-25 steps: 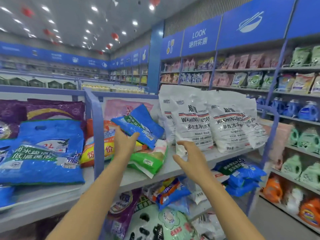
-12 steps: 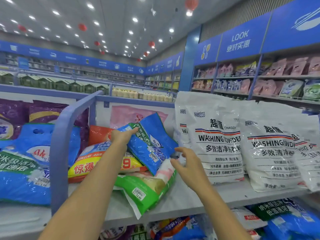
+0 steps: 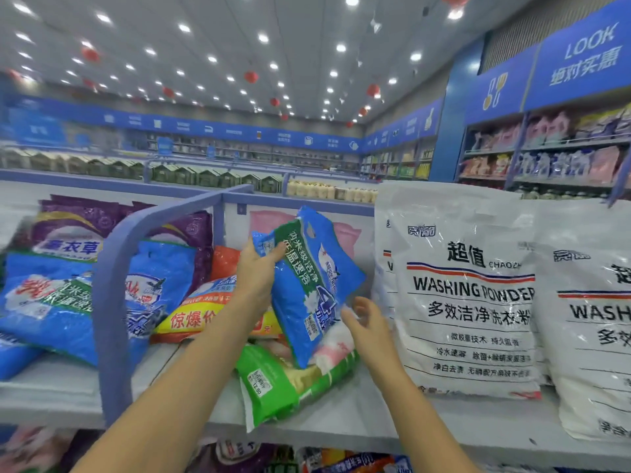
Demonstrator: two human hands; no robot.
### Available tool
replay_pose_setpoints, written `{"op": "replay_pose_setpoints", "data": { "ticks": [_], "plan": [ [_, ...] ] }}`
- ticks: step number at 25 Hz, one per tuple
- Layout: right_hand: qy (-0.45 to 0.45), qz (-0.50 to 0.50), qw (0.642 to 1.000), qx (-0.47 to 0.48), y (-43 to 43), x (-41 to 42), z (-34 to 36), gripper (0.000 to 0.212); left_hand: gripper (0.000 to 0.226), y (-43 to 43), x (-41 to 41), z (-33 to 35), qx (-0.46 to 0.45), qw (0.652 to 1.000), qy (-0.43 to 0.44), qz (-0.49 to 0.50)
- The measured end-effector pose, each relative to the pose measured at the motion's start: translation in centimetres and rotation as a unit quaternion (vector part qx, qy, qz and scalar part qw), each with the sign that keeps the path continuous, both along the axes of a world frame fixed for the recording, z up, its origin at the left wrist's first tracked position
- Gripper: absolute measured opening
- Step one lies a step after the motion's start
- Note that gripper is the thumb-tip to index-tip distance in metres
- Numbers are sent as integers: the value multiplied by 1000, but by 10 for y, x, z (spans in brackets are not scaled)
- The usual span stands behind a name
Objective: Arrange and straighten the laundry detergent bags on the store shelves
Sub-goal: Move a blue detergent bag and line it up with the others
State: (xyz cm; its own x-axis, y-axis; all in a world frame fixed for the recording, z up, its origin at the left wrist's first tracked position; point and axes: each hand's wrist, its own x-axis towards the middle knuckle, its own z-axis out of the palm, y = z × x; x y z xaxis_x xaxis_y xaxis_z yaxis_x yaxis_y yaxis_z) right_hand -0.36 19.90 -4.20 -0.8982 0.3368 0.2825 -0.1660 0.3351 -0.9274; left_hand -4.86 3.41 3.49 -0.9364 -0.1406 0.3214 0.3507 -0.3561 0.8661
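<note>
Shelf [image 3: 358, 425] w/ blue divider [image 3: 112, 302]. Right end: big white washing powder bags [image 3: 471, 295] stand upright in a row, look done. Left of divider: large blue bags [image 3: 51, 312] lie slumped, prob. need fixing. Middle is a heap: yellow-orange bag [image 3: 201, 315] flat toward the back, green bag [image 3: 283, 380] lying at the front edge. Small blue bag [image 3: 314, 285] sits tilted atop the heap; left hand [image 3: 256, 274] grips its upper corner, fingers curled round. Right hand [image 3: 368, 322] spread, relaxed, just beside bag's lower edge; contact unclear. Judged early-to-mid: heap not yet sorted.
</note>
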Motion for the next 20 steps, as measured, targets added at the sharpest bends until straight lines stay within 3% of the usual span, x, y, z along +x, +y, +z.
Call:
{"op": "replay_pose_setpoints", "data": {
  "ticks": [2, 4, 5, 7, 12, 15, 20],
  "plan": [
    [0, 30, 984, -176, -7, -5, 5, 44, 19, -8, 24, 10, 32, 998, 46, -21],
    [-29, 106, 914, -390, -13, -8, 16, 42, 22, -14, 49, 19, 47, 995, 82, -44],
    [-42, 144, 876, -459, -16, -5, 23, 43, 23, -16, 59, 21, 44, 993, 97, -44],
    [-40, 194, 832, -518, -20, -4, 33, 49, 23, -22, 70, 21, 47, 992, 113, -24],
    [53, 202, 820, -533, -27, -3, 52, 45, 24, -44, 94, 8, 91, 992, 77, -34],
    [83, 160, 850, -496, -26, 3, 79, 41, 26, -59, 107, -5, 5, 995, 87, -55],
    [179, 122, 909, -356, -46, 41, 137, 22, 35, -102, 132, -17, -152, 984, 76, 56]
  ]
}}
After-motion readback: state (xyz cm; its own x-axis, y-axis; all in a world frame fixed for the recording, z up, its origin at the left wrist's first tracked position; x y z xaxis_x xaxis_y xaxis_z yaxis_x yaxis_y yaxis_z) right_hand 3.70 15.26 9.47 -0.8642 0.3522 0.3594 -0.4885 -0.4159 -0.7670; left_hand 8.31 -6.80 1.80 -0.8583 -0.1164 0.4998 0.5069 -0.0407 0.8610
